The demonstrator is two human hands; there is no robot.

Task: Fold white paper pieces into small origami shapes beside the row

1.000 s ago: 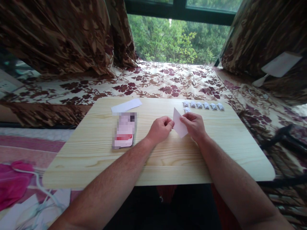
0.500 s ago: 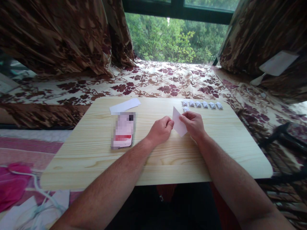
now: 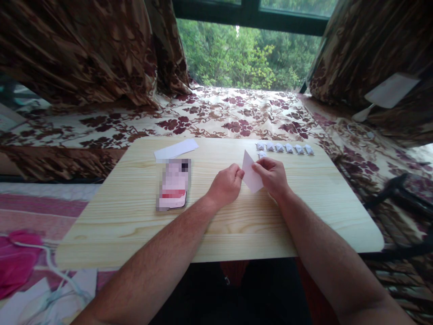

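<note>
A white sheet of paper (image 3: 251, 175), tilted with a pointed top corner, is held above the table between my two hands. My right hand (image 3: 271, 174) pinches its right side between thumb and fingers. On the other side, my left hand (image 3: 227, 183) is closed, thumb and fingers pressed together at the sheet's left corner. Just beyond my right hand sits a small folded white paper piece (image 3: 262, 154). Behind it runs a row of several similar folded paper pieces (image 3: 279, 147) along the far edge.
On the left of the wooden table (image 3: 135, 230) lies a pink, partly pixelated phone (image 3: 174, 183). White paper strips (image 3: 176, 149) lie behind it. A white lamp (image 3: 392, 90) stands at the right, and a black chair (image 3: 399, 198) is by the table's right side.
My hands and the paper stay almost in place, with only a very slight shift to the left. The phone and folded pieces look the same.
</note>
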